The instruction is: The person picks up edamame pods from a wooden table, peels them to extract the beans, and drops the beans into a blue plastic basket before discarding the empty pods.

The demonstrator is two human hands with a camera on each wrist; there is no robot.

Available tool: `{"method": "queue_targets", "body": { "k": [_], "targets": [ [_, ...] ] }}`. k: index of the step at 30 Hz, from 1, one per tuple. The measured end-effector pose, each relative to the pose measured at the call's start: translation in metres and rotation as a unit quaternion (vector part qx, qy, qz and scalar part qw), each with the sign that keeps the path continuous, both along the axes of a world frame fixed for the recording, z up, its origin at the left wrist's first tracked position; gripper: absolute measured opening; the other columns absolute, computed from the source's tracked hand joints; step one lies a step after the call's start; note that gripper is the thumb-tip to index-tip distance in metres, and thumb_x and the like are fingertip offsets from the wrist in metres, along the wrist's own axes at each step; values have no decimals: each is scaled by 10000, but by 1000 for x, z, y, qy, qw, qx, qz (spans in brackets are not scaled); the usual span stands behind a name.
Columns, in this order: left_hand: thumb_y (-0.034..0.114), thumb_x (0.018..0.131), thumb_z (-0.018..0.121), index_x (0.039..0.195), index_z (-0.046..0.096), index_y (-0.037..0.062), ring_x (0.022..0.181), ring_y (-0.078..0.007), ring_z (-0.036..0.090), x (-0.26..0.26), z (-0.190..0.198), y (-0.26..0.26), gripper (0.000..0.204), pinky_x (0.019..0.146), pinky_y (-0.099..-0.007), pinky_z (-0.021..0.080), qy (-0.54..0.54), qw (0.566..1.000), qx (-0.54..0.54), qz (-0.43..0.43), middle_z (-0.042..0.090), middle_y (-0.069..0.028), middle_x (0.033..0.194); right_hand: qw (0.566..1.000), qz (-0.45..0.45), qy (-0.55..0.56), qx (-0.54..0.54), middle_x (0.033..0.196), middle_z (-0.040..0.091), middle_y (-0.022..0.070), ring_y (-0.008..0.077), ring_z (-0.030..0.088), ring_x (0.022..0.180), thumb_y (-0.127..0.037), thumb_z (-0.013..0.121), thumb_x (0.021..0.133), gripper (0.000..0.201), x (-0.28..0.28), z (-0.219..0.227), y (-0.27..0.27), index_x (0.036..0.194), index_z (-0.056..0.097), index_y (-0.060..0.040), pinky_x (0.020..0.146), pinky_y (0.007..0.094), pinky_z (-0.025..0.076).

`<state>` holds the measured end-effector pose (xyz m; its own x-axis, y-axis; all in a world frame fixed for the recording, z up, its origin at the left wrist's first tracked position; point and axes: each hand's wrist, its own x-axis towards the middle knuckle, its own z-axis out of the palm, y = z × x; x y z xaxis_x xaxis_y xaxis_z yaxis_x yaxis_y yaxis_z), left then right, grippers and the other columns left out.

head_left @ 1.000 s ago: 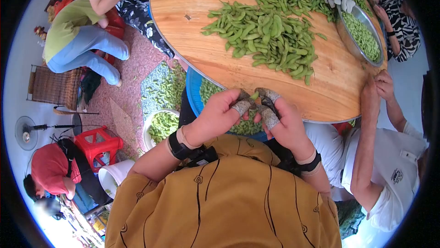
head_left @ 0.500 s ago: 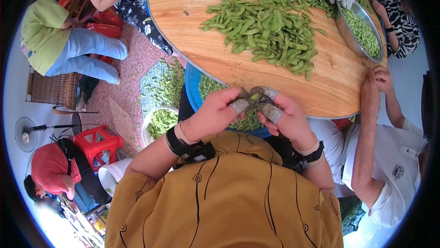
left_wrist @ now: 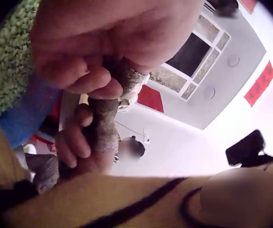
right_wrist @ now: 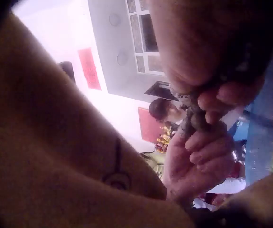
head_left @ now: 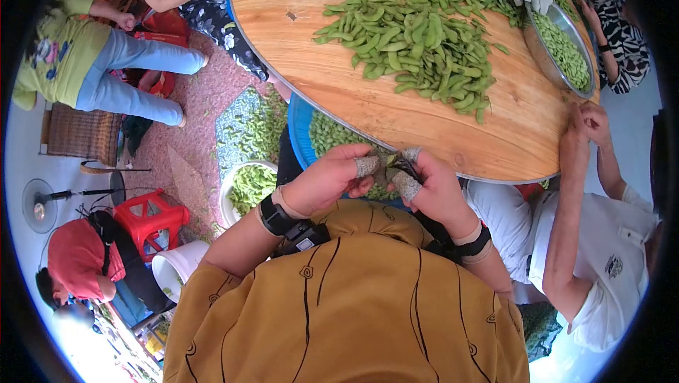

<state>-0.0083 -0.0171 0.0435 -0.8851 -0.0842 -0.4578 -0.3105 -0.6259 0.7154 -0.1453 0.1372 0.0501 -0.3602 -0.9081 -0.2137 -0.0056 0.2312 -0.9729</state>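
Observation:
In the head view my left hand (head_left: 327, 179) and right hand (head_left: 440, 188) meet just off the table's near edge. Grey wraps cover the thumbs and some fingertips of both. A green soybean pod (head_left: 391, 161) shows in part between the fingertips, pinched from both sides and mostly hidden. Below the hands, a blue basin (head_left: 302, 132) holds many shelled green beans (head_left: 332, 135). Both wrist views show the curled fingers of the left hand (left_wrist: 112, 47) and right hand (right_wrist: 203, 52) close together; the pod is hidden there.
A heap of soybean pods (head_left: 424, 50) lies on the round wooden table (head_left: 297, 43). A metal bowl of beans (head_left: 562, 47) stands at the right, a white bucket of pods (head_left: 249, 188) on the left. A person in white (head_left: 587, 256) sits close on my right.
My hands have dropped slightly and their wrapped fingertips have closed in, covering more of the pod. At the left, the person in the green shirt has straightened up from bending.

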Motion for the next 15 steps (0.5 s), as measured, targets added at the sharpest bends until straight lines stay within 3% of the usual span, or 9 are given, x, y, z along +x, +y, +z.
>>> {"method": "queue_targets", "body": {
  "k": [2, 3, 4, 6, 7, 8, 9, 11, 15],
  "targets": [
    [224, 922, 559, 915, 569, 27, 538, -76, 423, 5, 3, -6, 197, 477, -204, 315, 15, 998, 55, 6, 482, 9, 649, 992, 10, -76, 97, 765, 610, 157, 249, 590, 638, -137, 687, 789, 295, -2, 8, -3, 1028, 570, -10, 598, 307, 468],
    [224, 922, 559, 915, 569, 27, 538, -76, 423, 10, 3, -14, 197, 477, -204, 315, 18, 998, 53, 7, 482, 9, 649, 998, 34, 52, 32, 754, 604, 170, 276, 594, 646, -141, 679, 788, 267, 1, 7, -4, 994, 573, -8, 597, 328, 469],
    [224, 895, 585, 896, 582, 29, 539, -120, 464, 19, 1, -26, 196, 486, -240, 353, -18, 997, -25, -75, 502, -18, 639, 982, 58, 177, -34, 743, 597, 182, 303, 598, 653, -144, 671, 787, 241, 2, 5, -4, 960, 576, -7, 596, 349, 470],
    [225, 868, 612, 876, 595, 30, 540, -165, 505, 41, 2, -45, 196, 494, -276, 392, -54, 981, -105, -154, 523, -45, 629, 971, 85, 220, -38, 749, 593, 194, 338, 593, 670, -151, 664, 784, 233, 2, -3, -4, 943, 577, -7, 602, 374, 471],
    [221, 829, 635, 854, 597, 34, 584, -235, 542, 54, 3, -52, 193, 527, -329, 421, -45, 866, -437, -238, 543, -91, 647, 959, 108, 260, -38, 755, 590, 206, 373, 589, 687, -159, 657, 780, 225, 1, -5, -5, 926, 579, -6, 609, 399, 471],
    [217, 790, 657, 833, 599, 37, 627, -304, 579, 61, 4, -55, 194, 559, -383, 449, -30, 640, -710, -293, 562, -138, 665, 964, 103, 244, -25, 762, 579, 227, 421, 570, 722, -173, 643, 776, 234, 3, -2, -6, 925, 576, -6, 627, 437, 467],
    [217, 790, 657, 833, 599, 37, 627, -304, 579, 56, 12, -54, 193, 559, -383, 449, -31, 640, -709, -294, 562, -138, 665, 964, 103, 242, -25, 762, 579, 227, 421, 570, 722, -173, 643, 776, 234, 3, -3, -7, 925, 576, -6, 627, 437, 467],
    [204, 740, 668, 850, 597, 48, 726, -383, 586, 33, 35, -49, 204, 630, -444, 465, -126, 627, -753, -154, 570, -192, 726, 959, 91, 269, -20, 714, 568, 220, 380, 557, 636, -171, 653, 785, 231, 2, -6, -10, 878, 561, 19, 584, 380, 456],
    [231, 773, 656, 814, 589, 35, 685, -364, 572, -28, 39, -44, 211, 596, -431, 457, 24, 631, -774, 54, 556, -162, 736, 956, 82, 280, -12, 709, 555, 238, 421, 545, 658, -175, 643, 779, 235, 4, -6, -10, 844, 539, 25, 578, 402, 446]
  ]
}}
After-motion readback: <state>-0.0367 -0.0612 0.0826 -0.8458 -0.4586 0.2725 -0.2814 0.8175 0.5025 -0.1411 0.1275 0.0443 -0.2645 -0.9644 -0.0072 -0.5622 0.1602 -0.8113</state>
